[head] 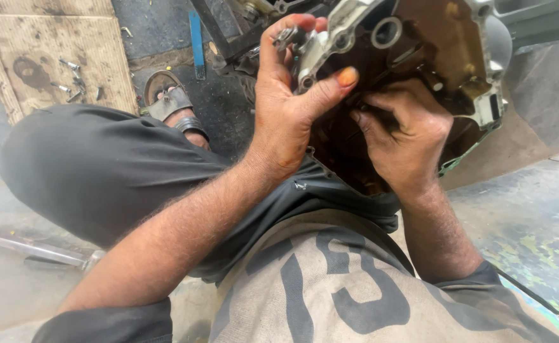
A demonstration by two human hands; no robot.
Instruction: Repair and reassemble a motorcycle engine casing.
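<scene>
While the left hand (289,105) clamps the upper rim of a metal engine cover (419,57), thumb pressed across its oily brown inner face, the right hand (403,136) curls shut against that face; the cover is propped over the lap, hollow side toward the camera, long axis running toward upper right.

From up here I see my own clothes: a dusty beige shirt (355,286) with large dark grey printed shapes across the chest and dark grey short sleeves (108,324). My trousers (101,171) are dark grey and loose. Past the knee, a grey strapped sandal (168,101) shows. Both forearms are bare and hairy. The thumbnail (347,77) on my left grip (292,101) is stained orange.
</scene>
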